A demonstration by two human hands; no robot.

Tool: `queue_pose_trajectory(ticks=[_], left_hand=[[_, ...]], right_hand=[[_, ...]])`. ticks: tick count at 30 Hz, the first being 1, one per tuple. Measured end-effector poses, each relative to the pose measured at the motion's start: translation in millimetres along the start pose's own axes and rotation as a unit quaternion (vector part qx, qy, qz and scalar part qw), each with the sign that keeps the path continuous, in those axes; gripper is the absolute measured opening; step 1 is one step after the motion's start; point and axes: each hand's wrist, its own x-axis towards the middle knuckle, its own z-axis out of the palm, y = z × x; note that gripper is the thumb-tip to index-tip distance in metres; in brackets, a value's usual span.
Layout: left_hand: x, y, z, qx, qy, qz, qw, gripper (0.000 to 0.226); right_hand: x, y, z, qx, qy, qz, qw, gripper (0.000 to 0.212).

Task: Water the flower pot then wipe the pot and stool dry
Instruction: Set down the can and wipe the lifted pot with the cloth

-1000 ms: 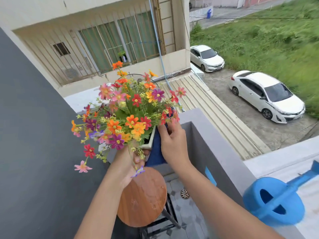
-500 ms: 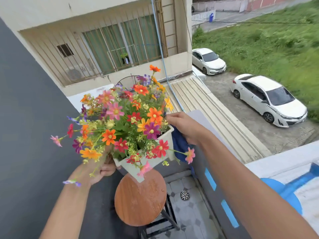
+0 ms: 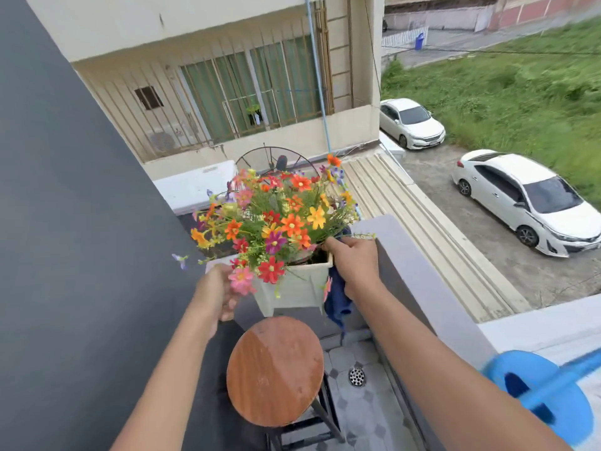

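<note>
A white square flower pot (image 3: 294, 289) full of colourful flowers (image 3: 279, 216) is held in the air above a round wooden stool (image 3: 274, 369). My left hand (image 3: 216, 292) grips the pot's left side, partly hidden by blooms. My right hand (image 3: 353, 265) holds the pot's right rim and presses a dark blue cloth (image 3: 338, 302) against its side; the cloth hangs down below the hand. The stool's seat shows wet streaks.
A grey parapet wall (image 3: 419, 281) runs along the right, with a blue watering can (image 3: 543, 398) on its ledge at lower right. A dark wall (image 3: 65, 255) closes the left. A floor drain (image 3: 356, 376) sits in the tiled floor beside the stool.
The pot has been turned from tilted to more upright and raised a little. My right hand with the cloth shifted from the pot's back to its right rim.
</note>
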Motion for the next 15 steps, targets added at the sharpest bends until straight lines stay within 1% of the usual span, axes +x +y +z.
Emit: queue_pose_trajectory(ticks=[2,3,5,6,7,9,11,12,15], left_hand=[[-7,-16,11,0.024,0.012,-0.007,1.0,0.018],[-12,-23,20,0.045,-0.003,-0.017,0.999,0.02],[-21,-31,41,0.077,-0.052,-0.036,0.995,0.03],[-26,-30,53,0.08,-0.073,-0.038,0.993,0.035],[-26,-28,64,0.075,-0.083,-0.033,0.993,0.035],[-25,-22,82,0.054,-0.068,-0.028,0.996,0.03],[-19,-18,90,0.046,-0.022,-0.044,0.998,0.039],[-16,-18,91,0.047,-0.012,-0.047,0.998,0.038],[-15,-18,85,0.026,-0.017,-0.052,0.998,0.024]], right_hand=[[-2,4,4,0.009,0.023,-0.002,1.0,0.031],[-3,6,5,0.01,0.034,-0.004,0.999,0.033],[-6,6,8,0.015,0.047,-0.009,0.999,0.034],[-8,7,10,0.014,0.05,-0.013,0.999,0.034],[-12,7,11,0.01,0.046,-0.018,0.999,0.035],[-21,12,16,0.003,0.043,-0.032,0.999,0.037],[-32,17,21,0.005,0.049,-0.057,0.997,0.036],[-37,19,24,0.006,0.052,-0.069,0.996,0.035],[-46,23,31,-0.005,0.036,-0.103,0.994,0.038]])
